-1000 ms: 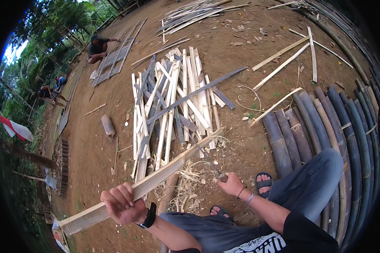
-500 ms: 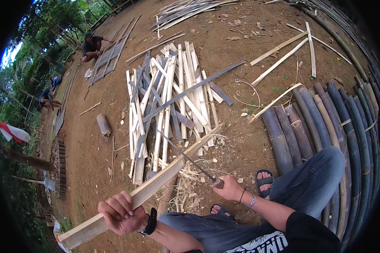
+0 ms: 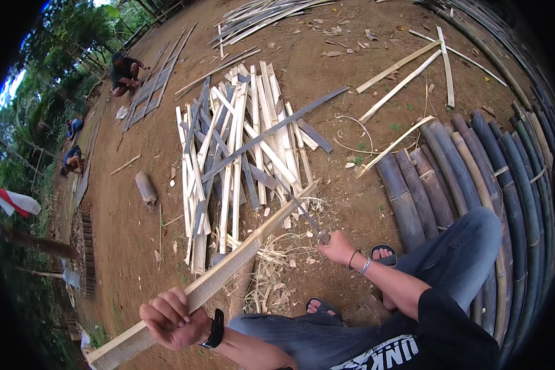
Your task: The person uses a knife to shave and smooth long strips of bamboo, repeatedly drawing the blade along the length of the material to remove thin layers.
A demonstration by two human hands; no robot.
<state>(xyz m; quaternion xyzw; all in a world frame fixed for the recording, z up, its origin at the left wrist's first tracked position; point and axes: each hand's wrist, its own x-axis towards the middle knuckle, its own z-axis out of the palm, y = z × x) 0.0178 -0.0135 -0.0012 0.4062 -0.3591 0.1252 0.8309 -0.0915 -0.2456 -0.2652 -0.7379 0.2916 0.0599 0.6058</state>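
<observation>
My left hand (image 3: 176, 317) is closed around the near part of a long split bamboo strip (image 3: 231, 262), which slants from lower left up to the right. In my right hand (image 3: 338, 248) is the wooden handle of a long thin-bladed knife (image 3: 306, 214). Its blade crosses the strip close to the far end; whether it bites into the edge I cannot tell. Under the strip's middle stands a wooden post (image 3: 243, 285). Curled bamboo shavings (image 3: 271, 280) lie around that post.
Ahead lies a heap of split bamboo slats (image 3: 243, 142). Dark bamboo poles (image 3: 407, 197) lie side by side at my right, by my knee. A short log (image 3: 145, 188) rests to the left. Another person (image 3: 126, 73) crouches by a slatted frame (image 3: 157, 80) at far left.
My right hand has moved a little right and away from me, carrying the knife's blade along the strip toward its far end. My left hand keeps its hold.
</observation>
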